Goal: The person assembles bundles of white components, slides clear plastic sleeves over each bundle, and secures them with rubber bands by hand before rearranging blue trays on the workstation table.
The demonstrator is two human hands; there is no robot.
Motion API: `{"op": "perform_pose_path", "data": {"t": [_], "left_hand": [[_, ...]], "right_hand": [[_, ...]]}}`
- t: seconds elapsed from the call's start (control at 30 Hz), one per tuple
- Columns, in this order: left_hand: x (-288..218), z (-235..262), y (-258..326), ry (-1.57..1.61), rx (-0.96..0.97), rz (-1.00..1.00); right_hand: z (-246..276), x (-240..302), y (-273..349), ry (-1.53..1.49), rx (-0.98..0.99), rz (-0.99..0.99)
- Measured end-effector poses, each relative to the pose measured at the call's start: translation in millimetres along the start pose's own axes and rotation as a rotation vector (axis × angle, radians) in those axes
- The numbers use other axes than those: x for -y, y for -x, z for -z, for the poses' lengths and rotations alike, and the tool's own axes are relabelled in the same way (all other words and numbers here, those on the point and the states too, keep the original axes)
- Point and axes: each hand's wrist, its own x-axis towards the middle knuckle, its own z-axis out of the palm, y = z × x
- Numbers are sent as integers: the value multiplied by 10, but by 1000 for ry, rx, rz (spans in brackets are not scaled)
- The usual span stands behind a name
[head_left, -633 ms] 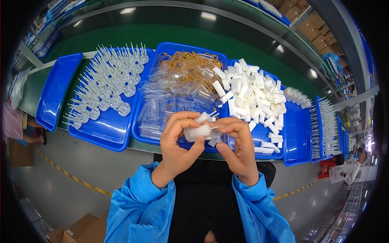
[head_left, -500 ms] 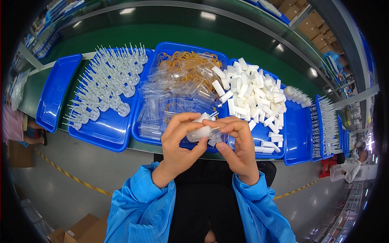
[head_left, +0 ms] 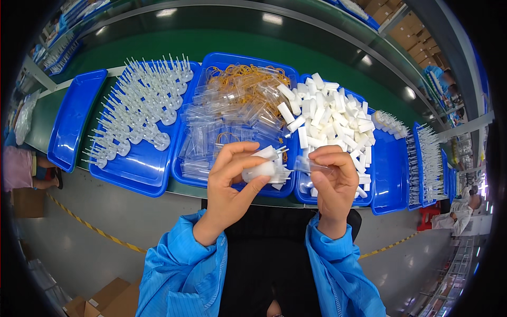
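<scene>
My left hand (head_left: 231, 182) is closed round a few white plastic pieces (head_left: 260, 171), whose thin pale stems stick out to the right. Their exact kind cannot be made out. To the right, apart from it, my right hand (head_left: 336, 185) pinches a clear plastic sleeve (head_left: 305, 165) between thumb and fingers. Both hands are above the near edge of the blue trays. Behind my left hand lies a tray (head_left: 185, 138) of clear sleeves (head_left: 203, 138) and orange rubber bands (head_left: 245, 75). White blocks (head_left: 330, 113) fill the tray beyond my right hand.
Left of centre, a blue tray (head_left: 138, 177) bears many stemmed pale discs (head_left: 142, 105); an empty-looking blue tray (head_left: 76, 119) lies farther left. More trays with stemmed parts (head_left: 428, 158) line the right. Behind runs a green conveyor belt (head_left: 222, 39). Cardboard boxes (head_left: 113, 298) stand on the floor.
My right hand has drawn away to the right from my left hand, carrying the clear sleeve. My left hand keeps the white pieces in nearly the same place.
</scene>
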Motion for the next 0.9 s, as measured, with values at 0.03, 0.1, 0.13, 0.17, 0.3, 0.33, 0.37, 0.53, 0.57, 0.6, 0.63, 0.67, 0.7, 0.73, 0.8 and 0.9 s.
{"op": "perform_pose_path", "data": {"t": [0.03,0.1,0.13,0.17,0.3,0.33,0.37,0.53,0.57,0.6,0.63,0.67,0.7,0.73,0.8,0.9], "left_hand": [[7,8,4,1,1,2],[21,37,11,-194,6,-127],[15,40,11,-191,8,-125],[-5,40,9,-229,4,-130],[-10,56,8,-328,10,-199],[-15,49,5,-327,10,-198],[-28,38,2,-339,-1,-212],[-57,13,-6,-366,-30,-255],[-52,17,-10,-376,-32,-269],[-48,19,-12,-386,-34,-283],[-48,18,-14,-385,-34,-283],[-49,15,-17,-391,-36,-286],[-49,12,-22,-398,-38,-289],[-49,9,-23,-396,-38,-289],[-51,4,-31,-394,-38,-299],[-50,19,-19,-386,-21,-300]], "right_hand": [[13,-11,-9,16,-47,18],[23,-30,-5,-36,-59,0],[12,-38,-3,-40,-58,-7],[4,-45,-1,-44,-58,-15],[-21,-72,9,-83,-39,-24],[-45,-70,8,-92,-11,-36],[-64,-72,9,-102,17,-47],[-107,-91,30,-70,29,-63],[-112,-95,30,-73,33,-64],[-116,-99,30,-72,34,-65],[-118,-102,29,-75,31,-73],[-120,-105,26,-78,28,-81],[-126,-108,22,-76,29,-81],[-134,-110,25,-83,21,-83],[-145,-119,27,-89,15,-83],[-163,-156,32,-63,24,-31]]}}
